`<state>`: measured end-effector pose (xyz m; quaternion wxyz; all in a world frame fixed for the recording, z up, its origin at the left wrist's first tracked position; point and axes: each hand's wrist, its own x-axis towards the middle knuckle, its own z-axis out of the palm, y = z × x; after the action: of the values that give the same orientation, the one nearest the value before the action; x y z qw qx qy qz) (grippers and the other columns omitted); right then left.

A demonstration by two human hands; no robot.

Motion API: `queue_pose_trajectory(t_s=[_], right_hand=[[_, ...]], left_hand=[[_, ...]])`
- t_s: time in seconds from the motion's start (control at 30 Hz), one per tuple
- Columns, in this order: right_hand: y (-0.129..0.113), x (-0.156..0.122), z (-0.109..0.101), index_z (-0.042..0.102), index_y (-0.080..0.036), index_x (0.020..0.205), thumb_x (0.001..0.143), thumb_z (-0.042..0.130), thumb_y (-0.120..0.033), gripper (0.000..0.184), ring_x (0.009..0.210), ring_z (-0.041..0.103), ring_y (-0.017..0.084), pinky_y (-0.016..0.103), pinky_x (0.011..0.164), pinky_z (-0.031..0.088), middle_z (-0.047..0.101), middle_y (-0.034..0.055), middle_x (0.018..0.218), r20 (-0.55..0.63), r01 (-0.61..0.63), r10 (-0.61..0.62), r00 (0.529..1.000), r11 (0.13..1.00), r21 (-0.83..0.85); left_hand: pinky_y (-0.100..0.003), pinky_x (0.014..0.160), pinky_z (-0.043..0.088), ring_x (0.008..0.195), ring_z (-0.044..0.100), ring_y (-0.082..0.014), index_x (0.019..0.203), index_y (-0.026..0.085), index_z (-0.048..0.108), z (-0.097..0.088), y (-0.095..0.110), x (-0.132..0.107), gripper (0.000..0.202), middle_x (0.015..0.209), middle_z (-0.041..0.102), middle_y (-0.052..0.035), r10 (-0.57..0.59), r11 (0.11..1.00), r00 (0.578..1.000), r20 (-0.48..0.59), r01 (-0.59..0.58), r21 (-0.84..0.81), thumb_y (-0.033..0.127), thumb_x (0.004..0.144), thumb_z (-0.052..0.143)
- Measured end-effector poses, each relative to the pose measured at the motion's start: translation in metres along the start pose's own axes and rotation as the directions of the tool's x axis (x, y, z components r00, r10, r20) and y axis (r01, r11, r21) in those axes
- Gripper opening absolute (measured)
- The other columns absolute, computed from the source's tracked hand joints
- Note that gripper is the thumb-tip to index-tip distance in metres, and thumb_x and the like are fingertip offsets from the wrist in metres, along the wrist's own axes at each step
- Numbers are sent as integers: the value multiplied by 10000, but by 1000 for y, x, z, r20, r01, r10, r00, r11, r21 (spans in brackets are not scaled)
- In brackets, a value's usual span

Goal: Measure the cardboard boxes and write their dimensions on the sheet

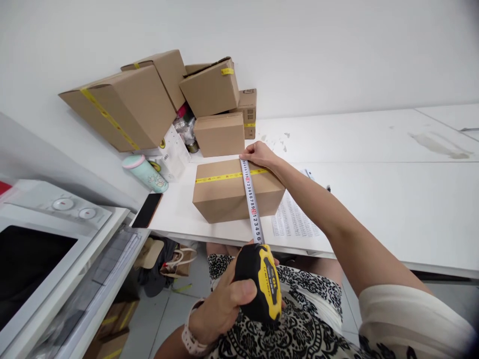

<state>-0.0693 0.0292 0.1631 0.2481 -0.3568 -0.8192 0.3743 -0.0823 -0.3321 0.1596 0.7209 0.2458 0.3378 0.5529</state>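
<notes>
A cardboard box (224,197) sealed with yellow tape lies on the white table (392,209) in front of me. A white measuring tape blade (250,199) runs across its top from far edge to near edge. My right hand (262,154) pinches the tape's end against the box's far edge. My left hand (224,301) grips the black and yellow tape measure case (264,286) just below the table's near edge, above my lap.
Several cardboard boxes (157,94) are stacked against the wall at the back left. A mint bottle (145,172) and a black phone (147,210) lie left of the box. A printed sheet (294,219) lies under my right arm. A white appliance (45,239) stands at far left.
</notes>
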Motion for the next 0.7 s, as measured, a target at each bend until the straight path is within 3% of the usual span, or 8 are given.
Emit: queue_pose_trajectory(t_s=[0.2,0.5,0.7], right_hand=[[-4,-2,0,687,-159,740,775,694,-377,220,667,534,137,275,660,401,658,25,713,12,-21,22,1000,998,-51],[-7,-6,-3,667,-157,716,775,691,-406,257,699,546,154,286,676,405,649,40,713,-5,2,-2,1000,997,-75],[-6,-6,-3,662,-162,716,778,690,-398,245,702,546,153,289,681,403,647,32,717,2,-8,8,1000,999,-49]], left_hand=[[-430,779,566,946,689,-292,1353,236,482,-4,-3,3,647,1324,560,-157,49,998,998,43,-50,25,425,777,708],[-468,812,549,918,693,-294,1420,264,420,-3,-2,0,726,1293,579,-142,11,1000,999,47,-11,15,450,778,705],[-512,886,528,1033,658,-330,1467,271,378,-4,-1,-5,768,1318,573,-145,-13,999,1000,24,13,33,451,789,693]])
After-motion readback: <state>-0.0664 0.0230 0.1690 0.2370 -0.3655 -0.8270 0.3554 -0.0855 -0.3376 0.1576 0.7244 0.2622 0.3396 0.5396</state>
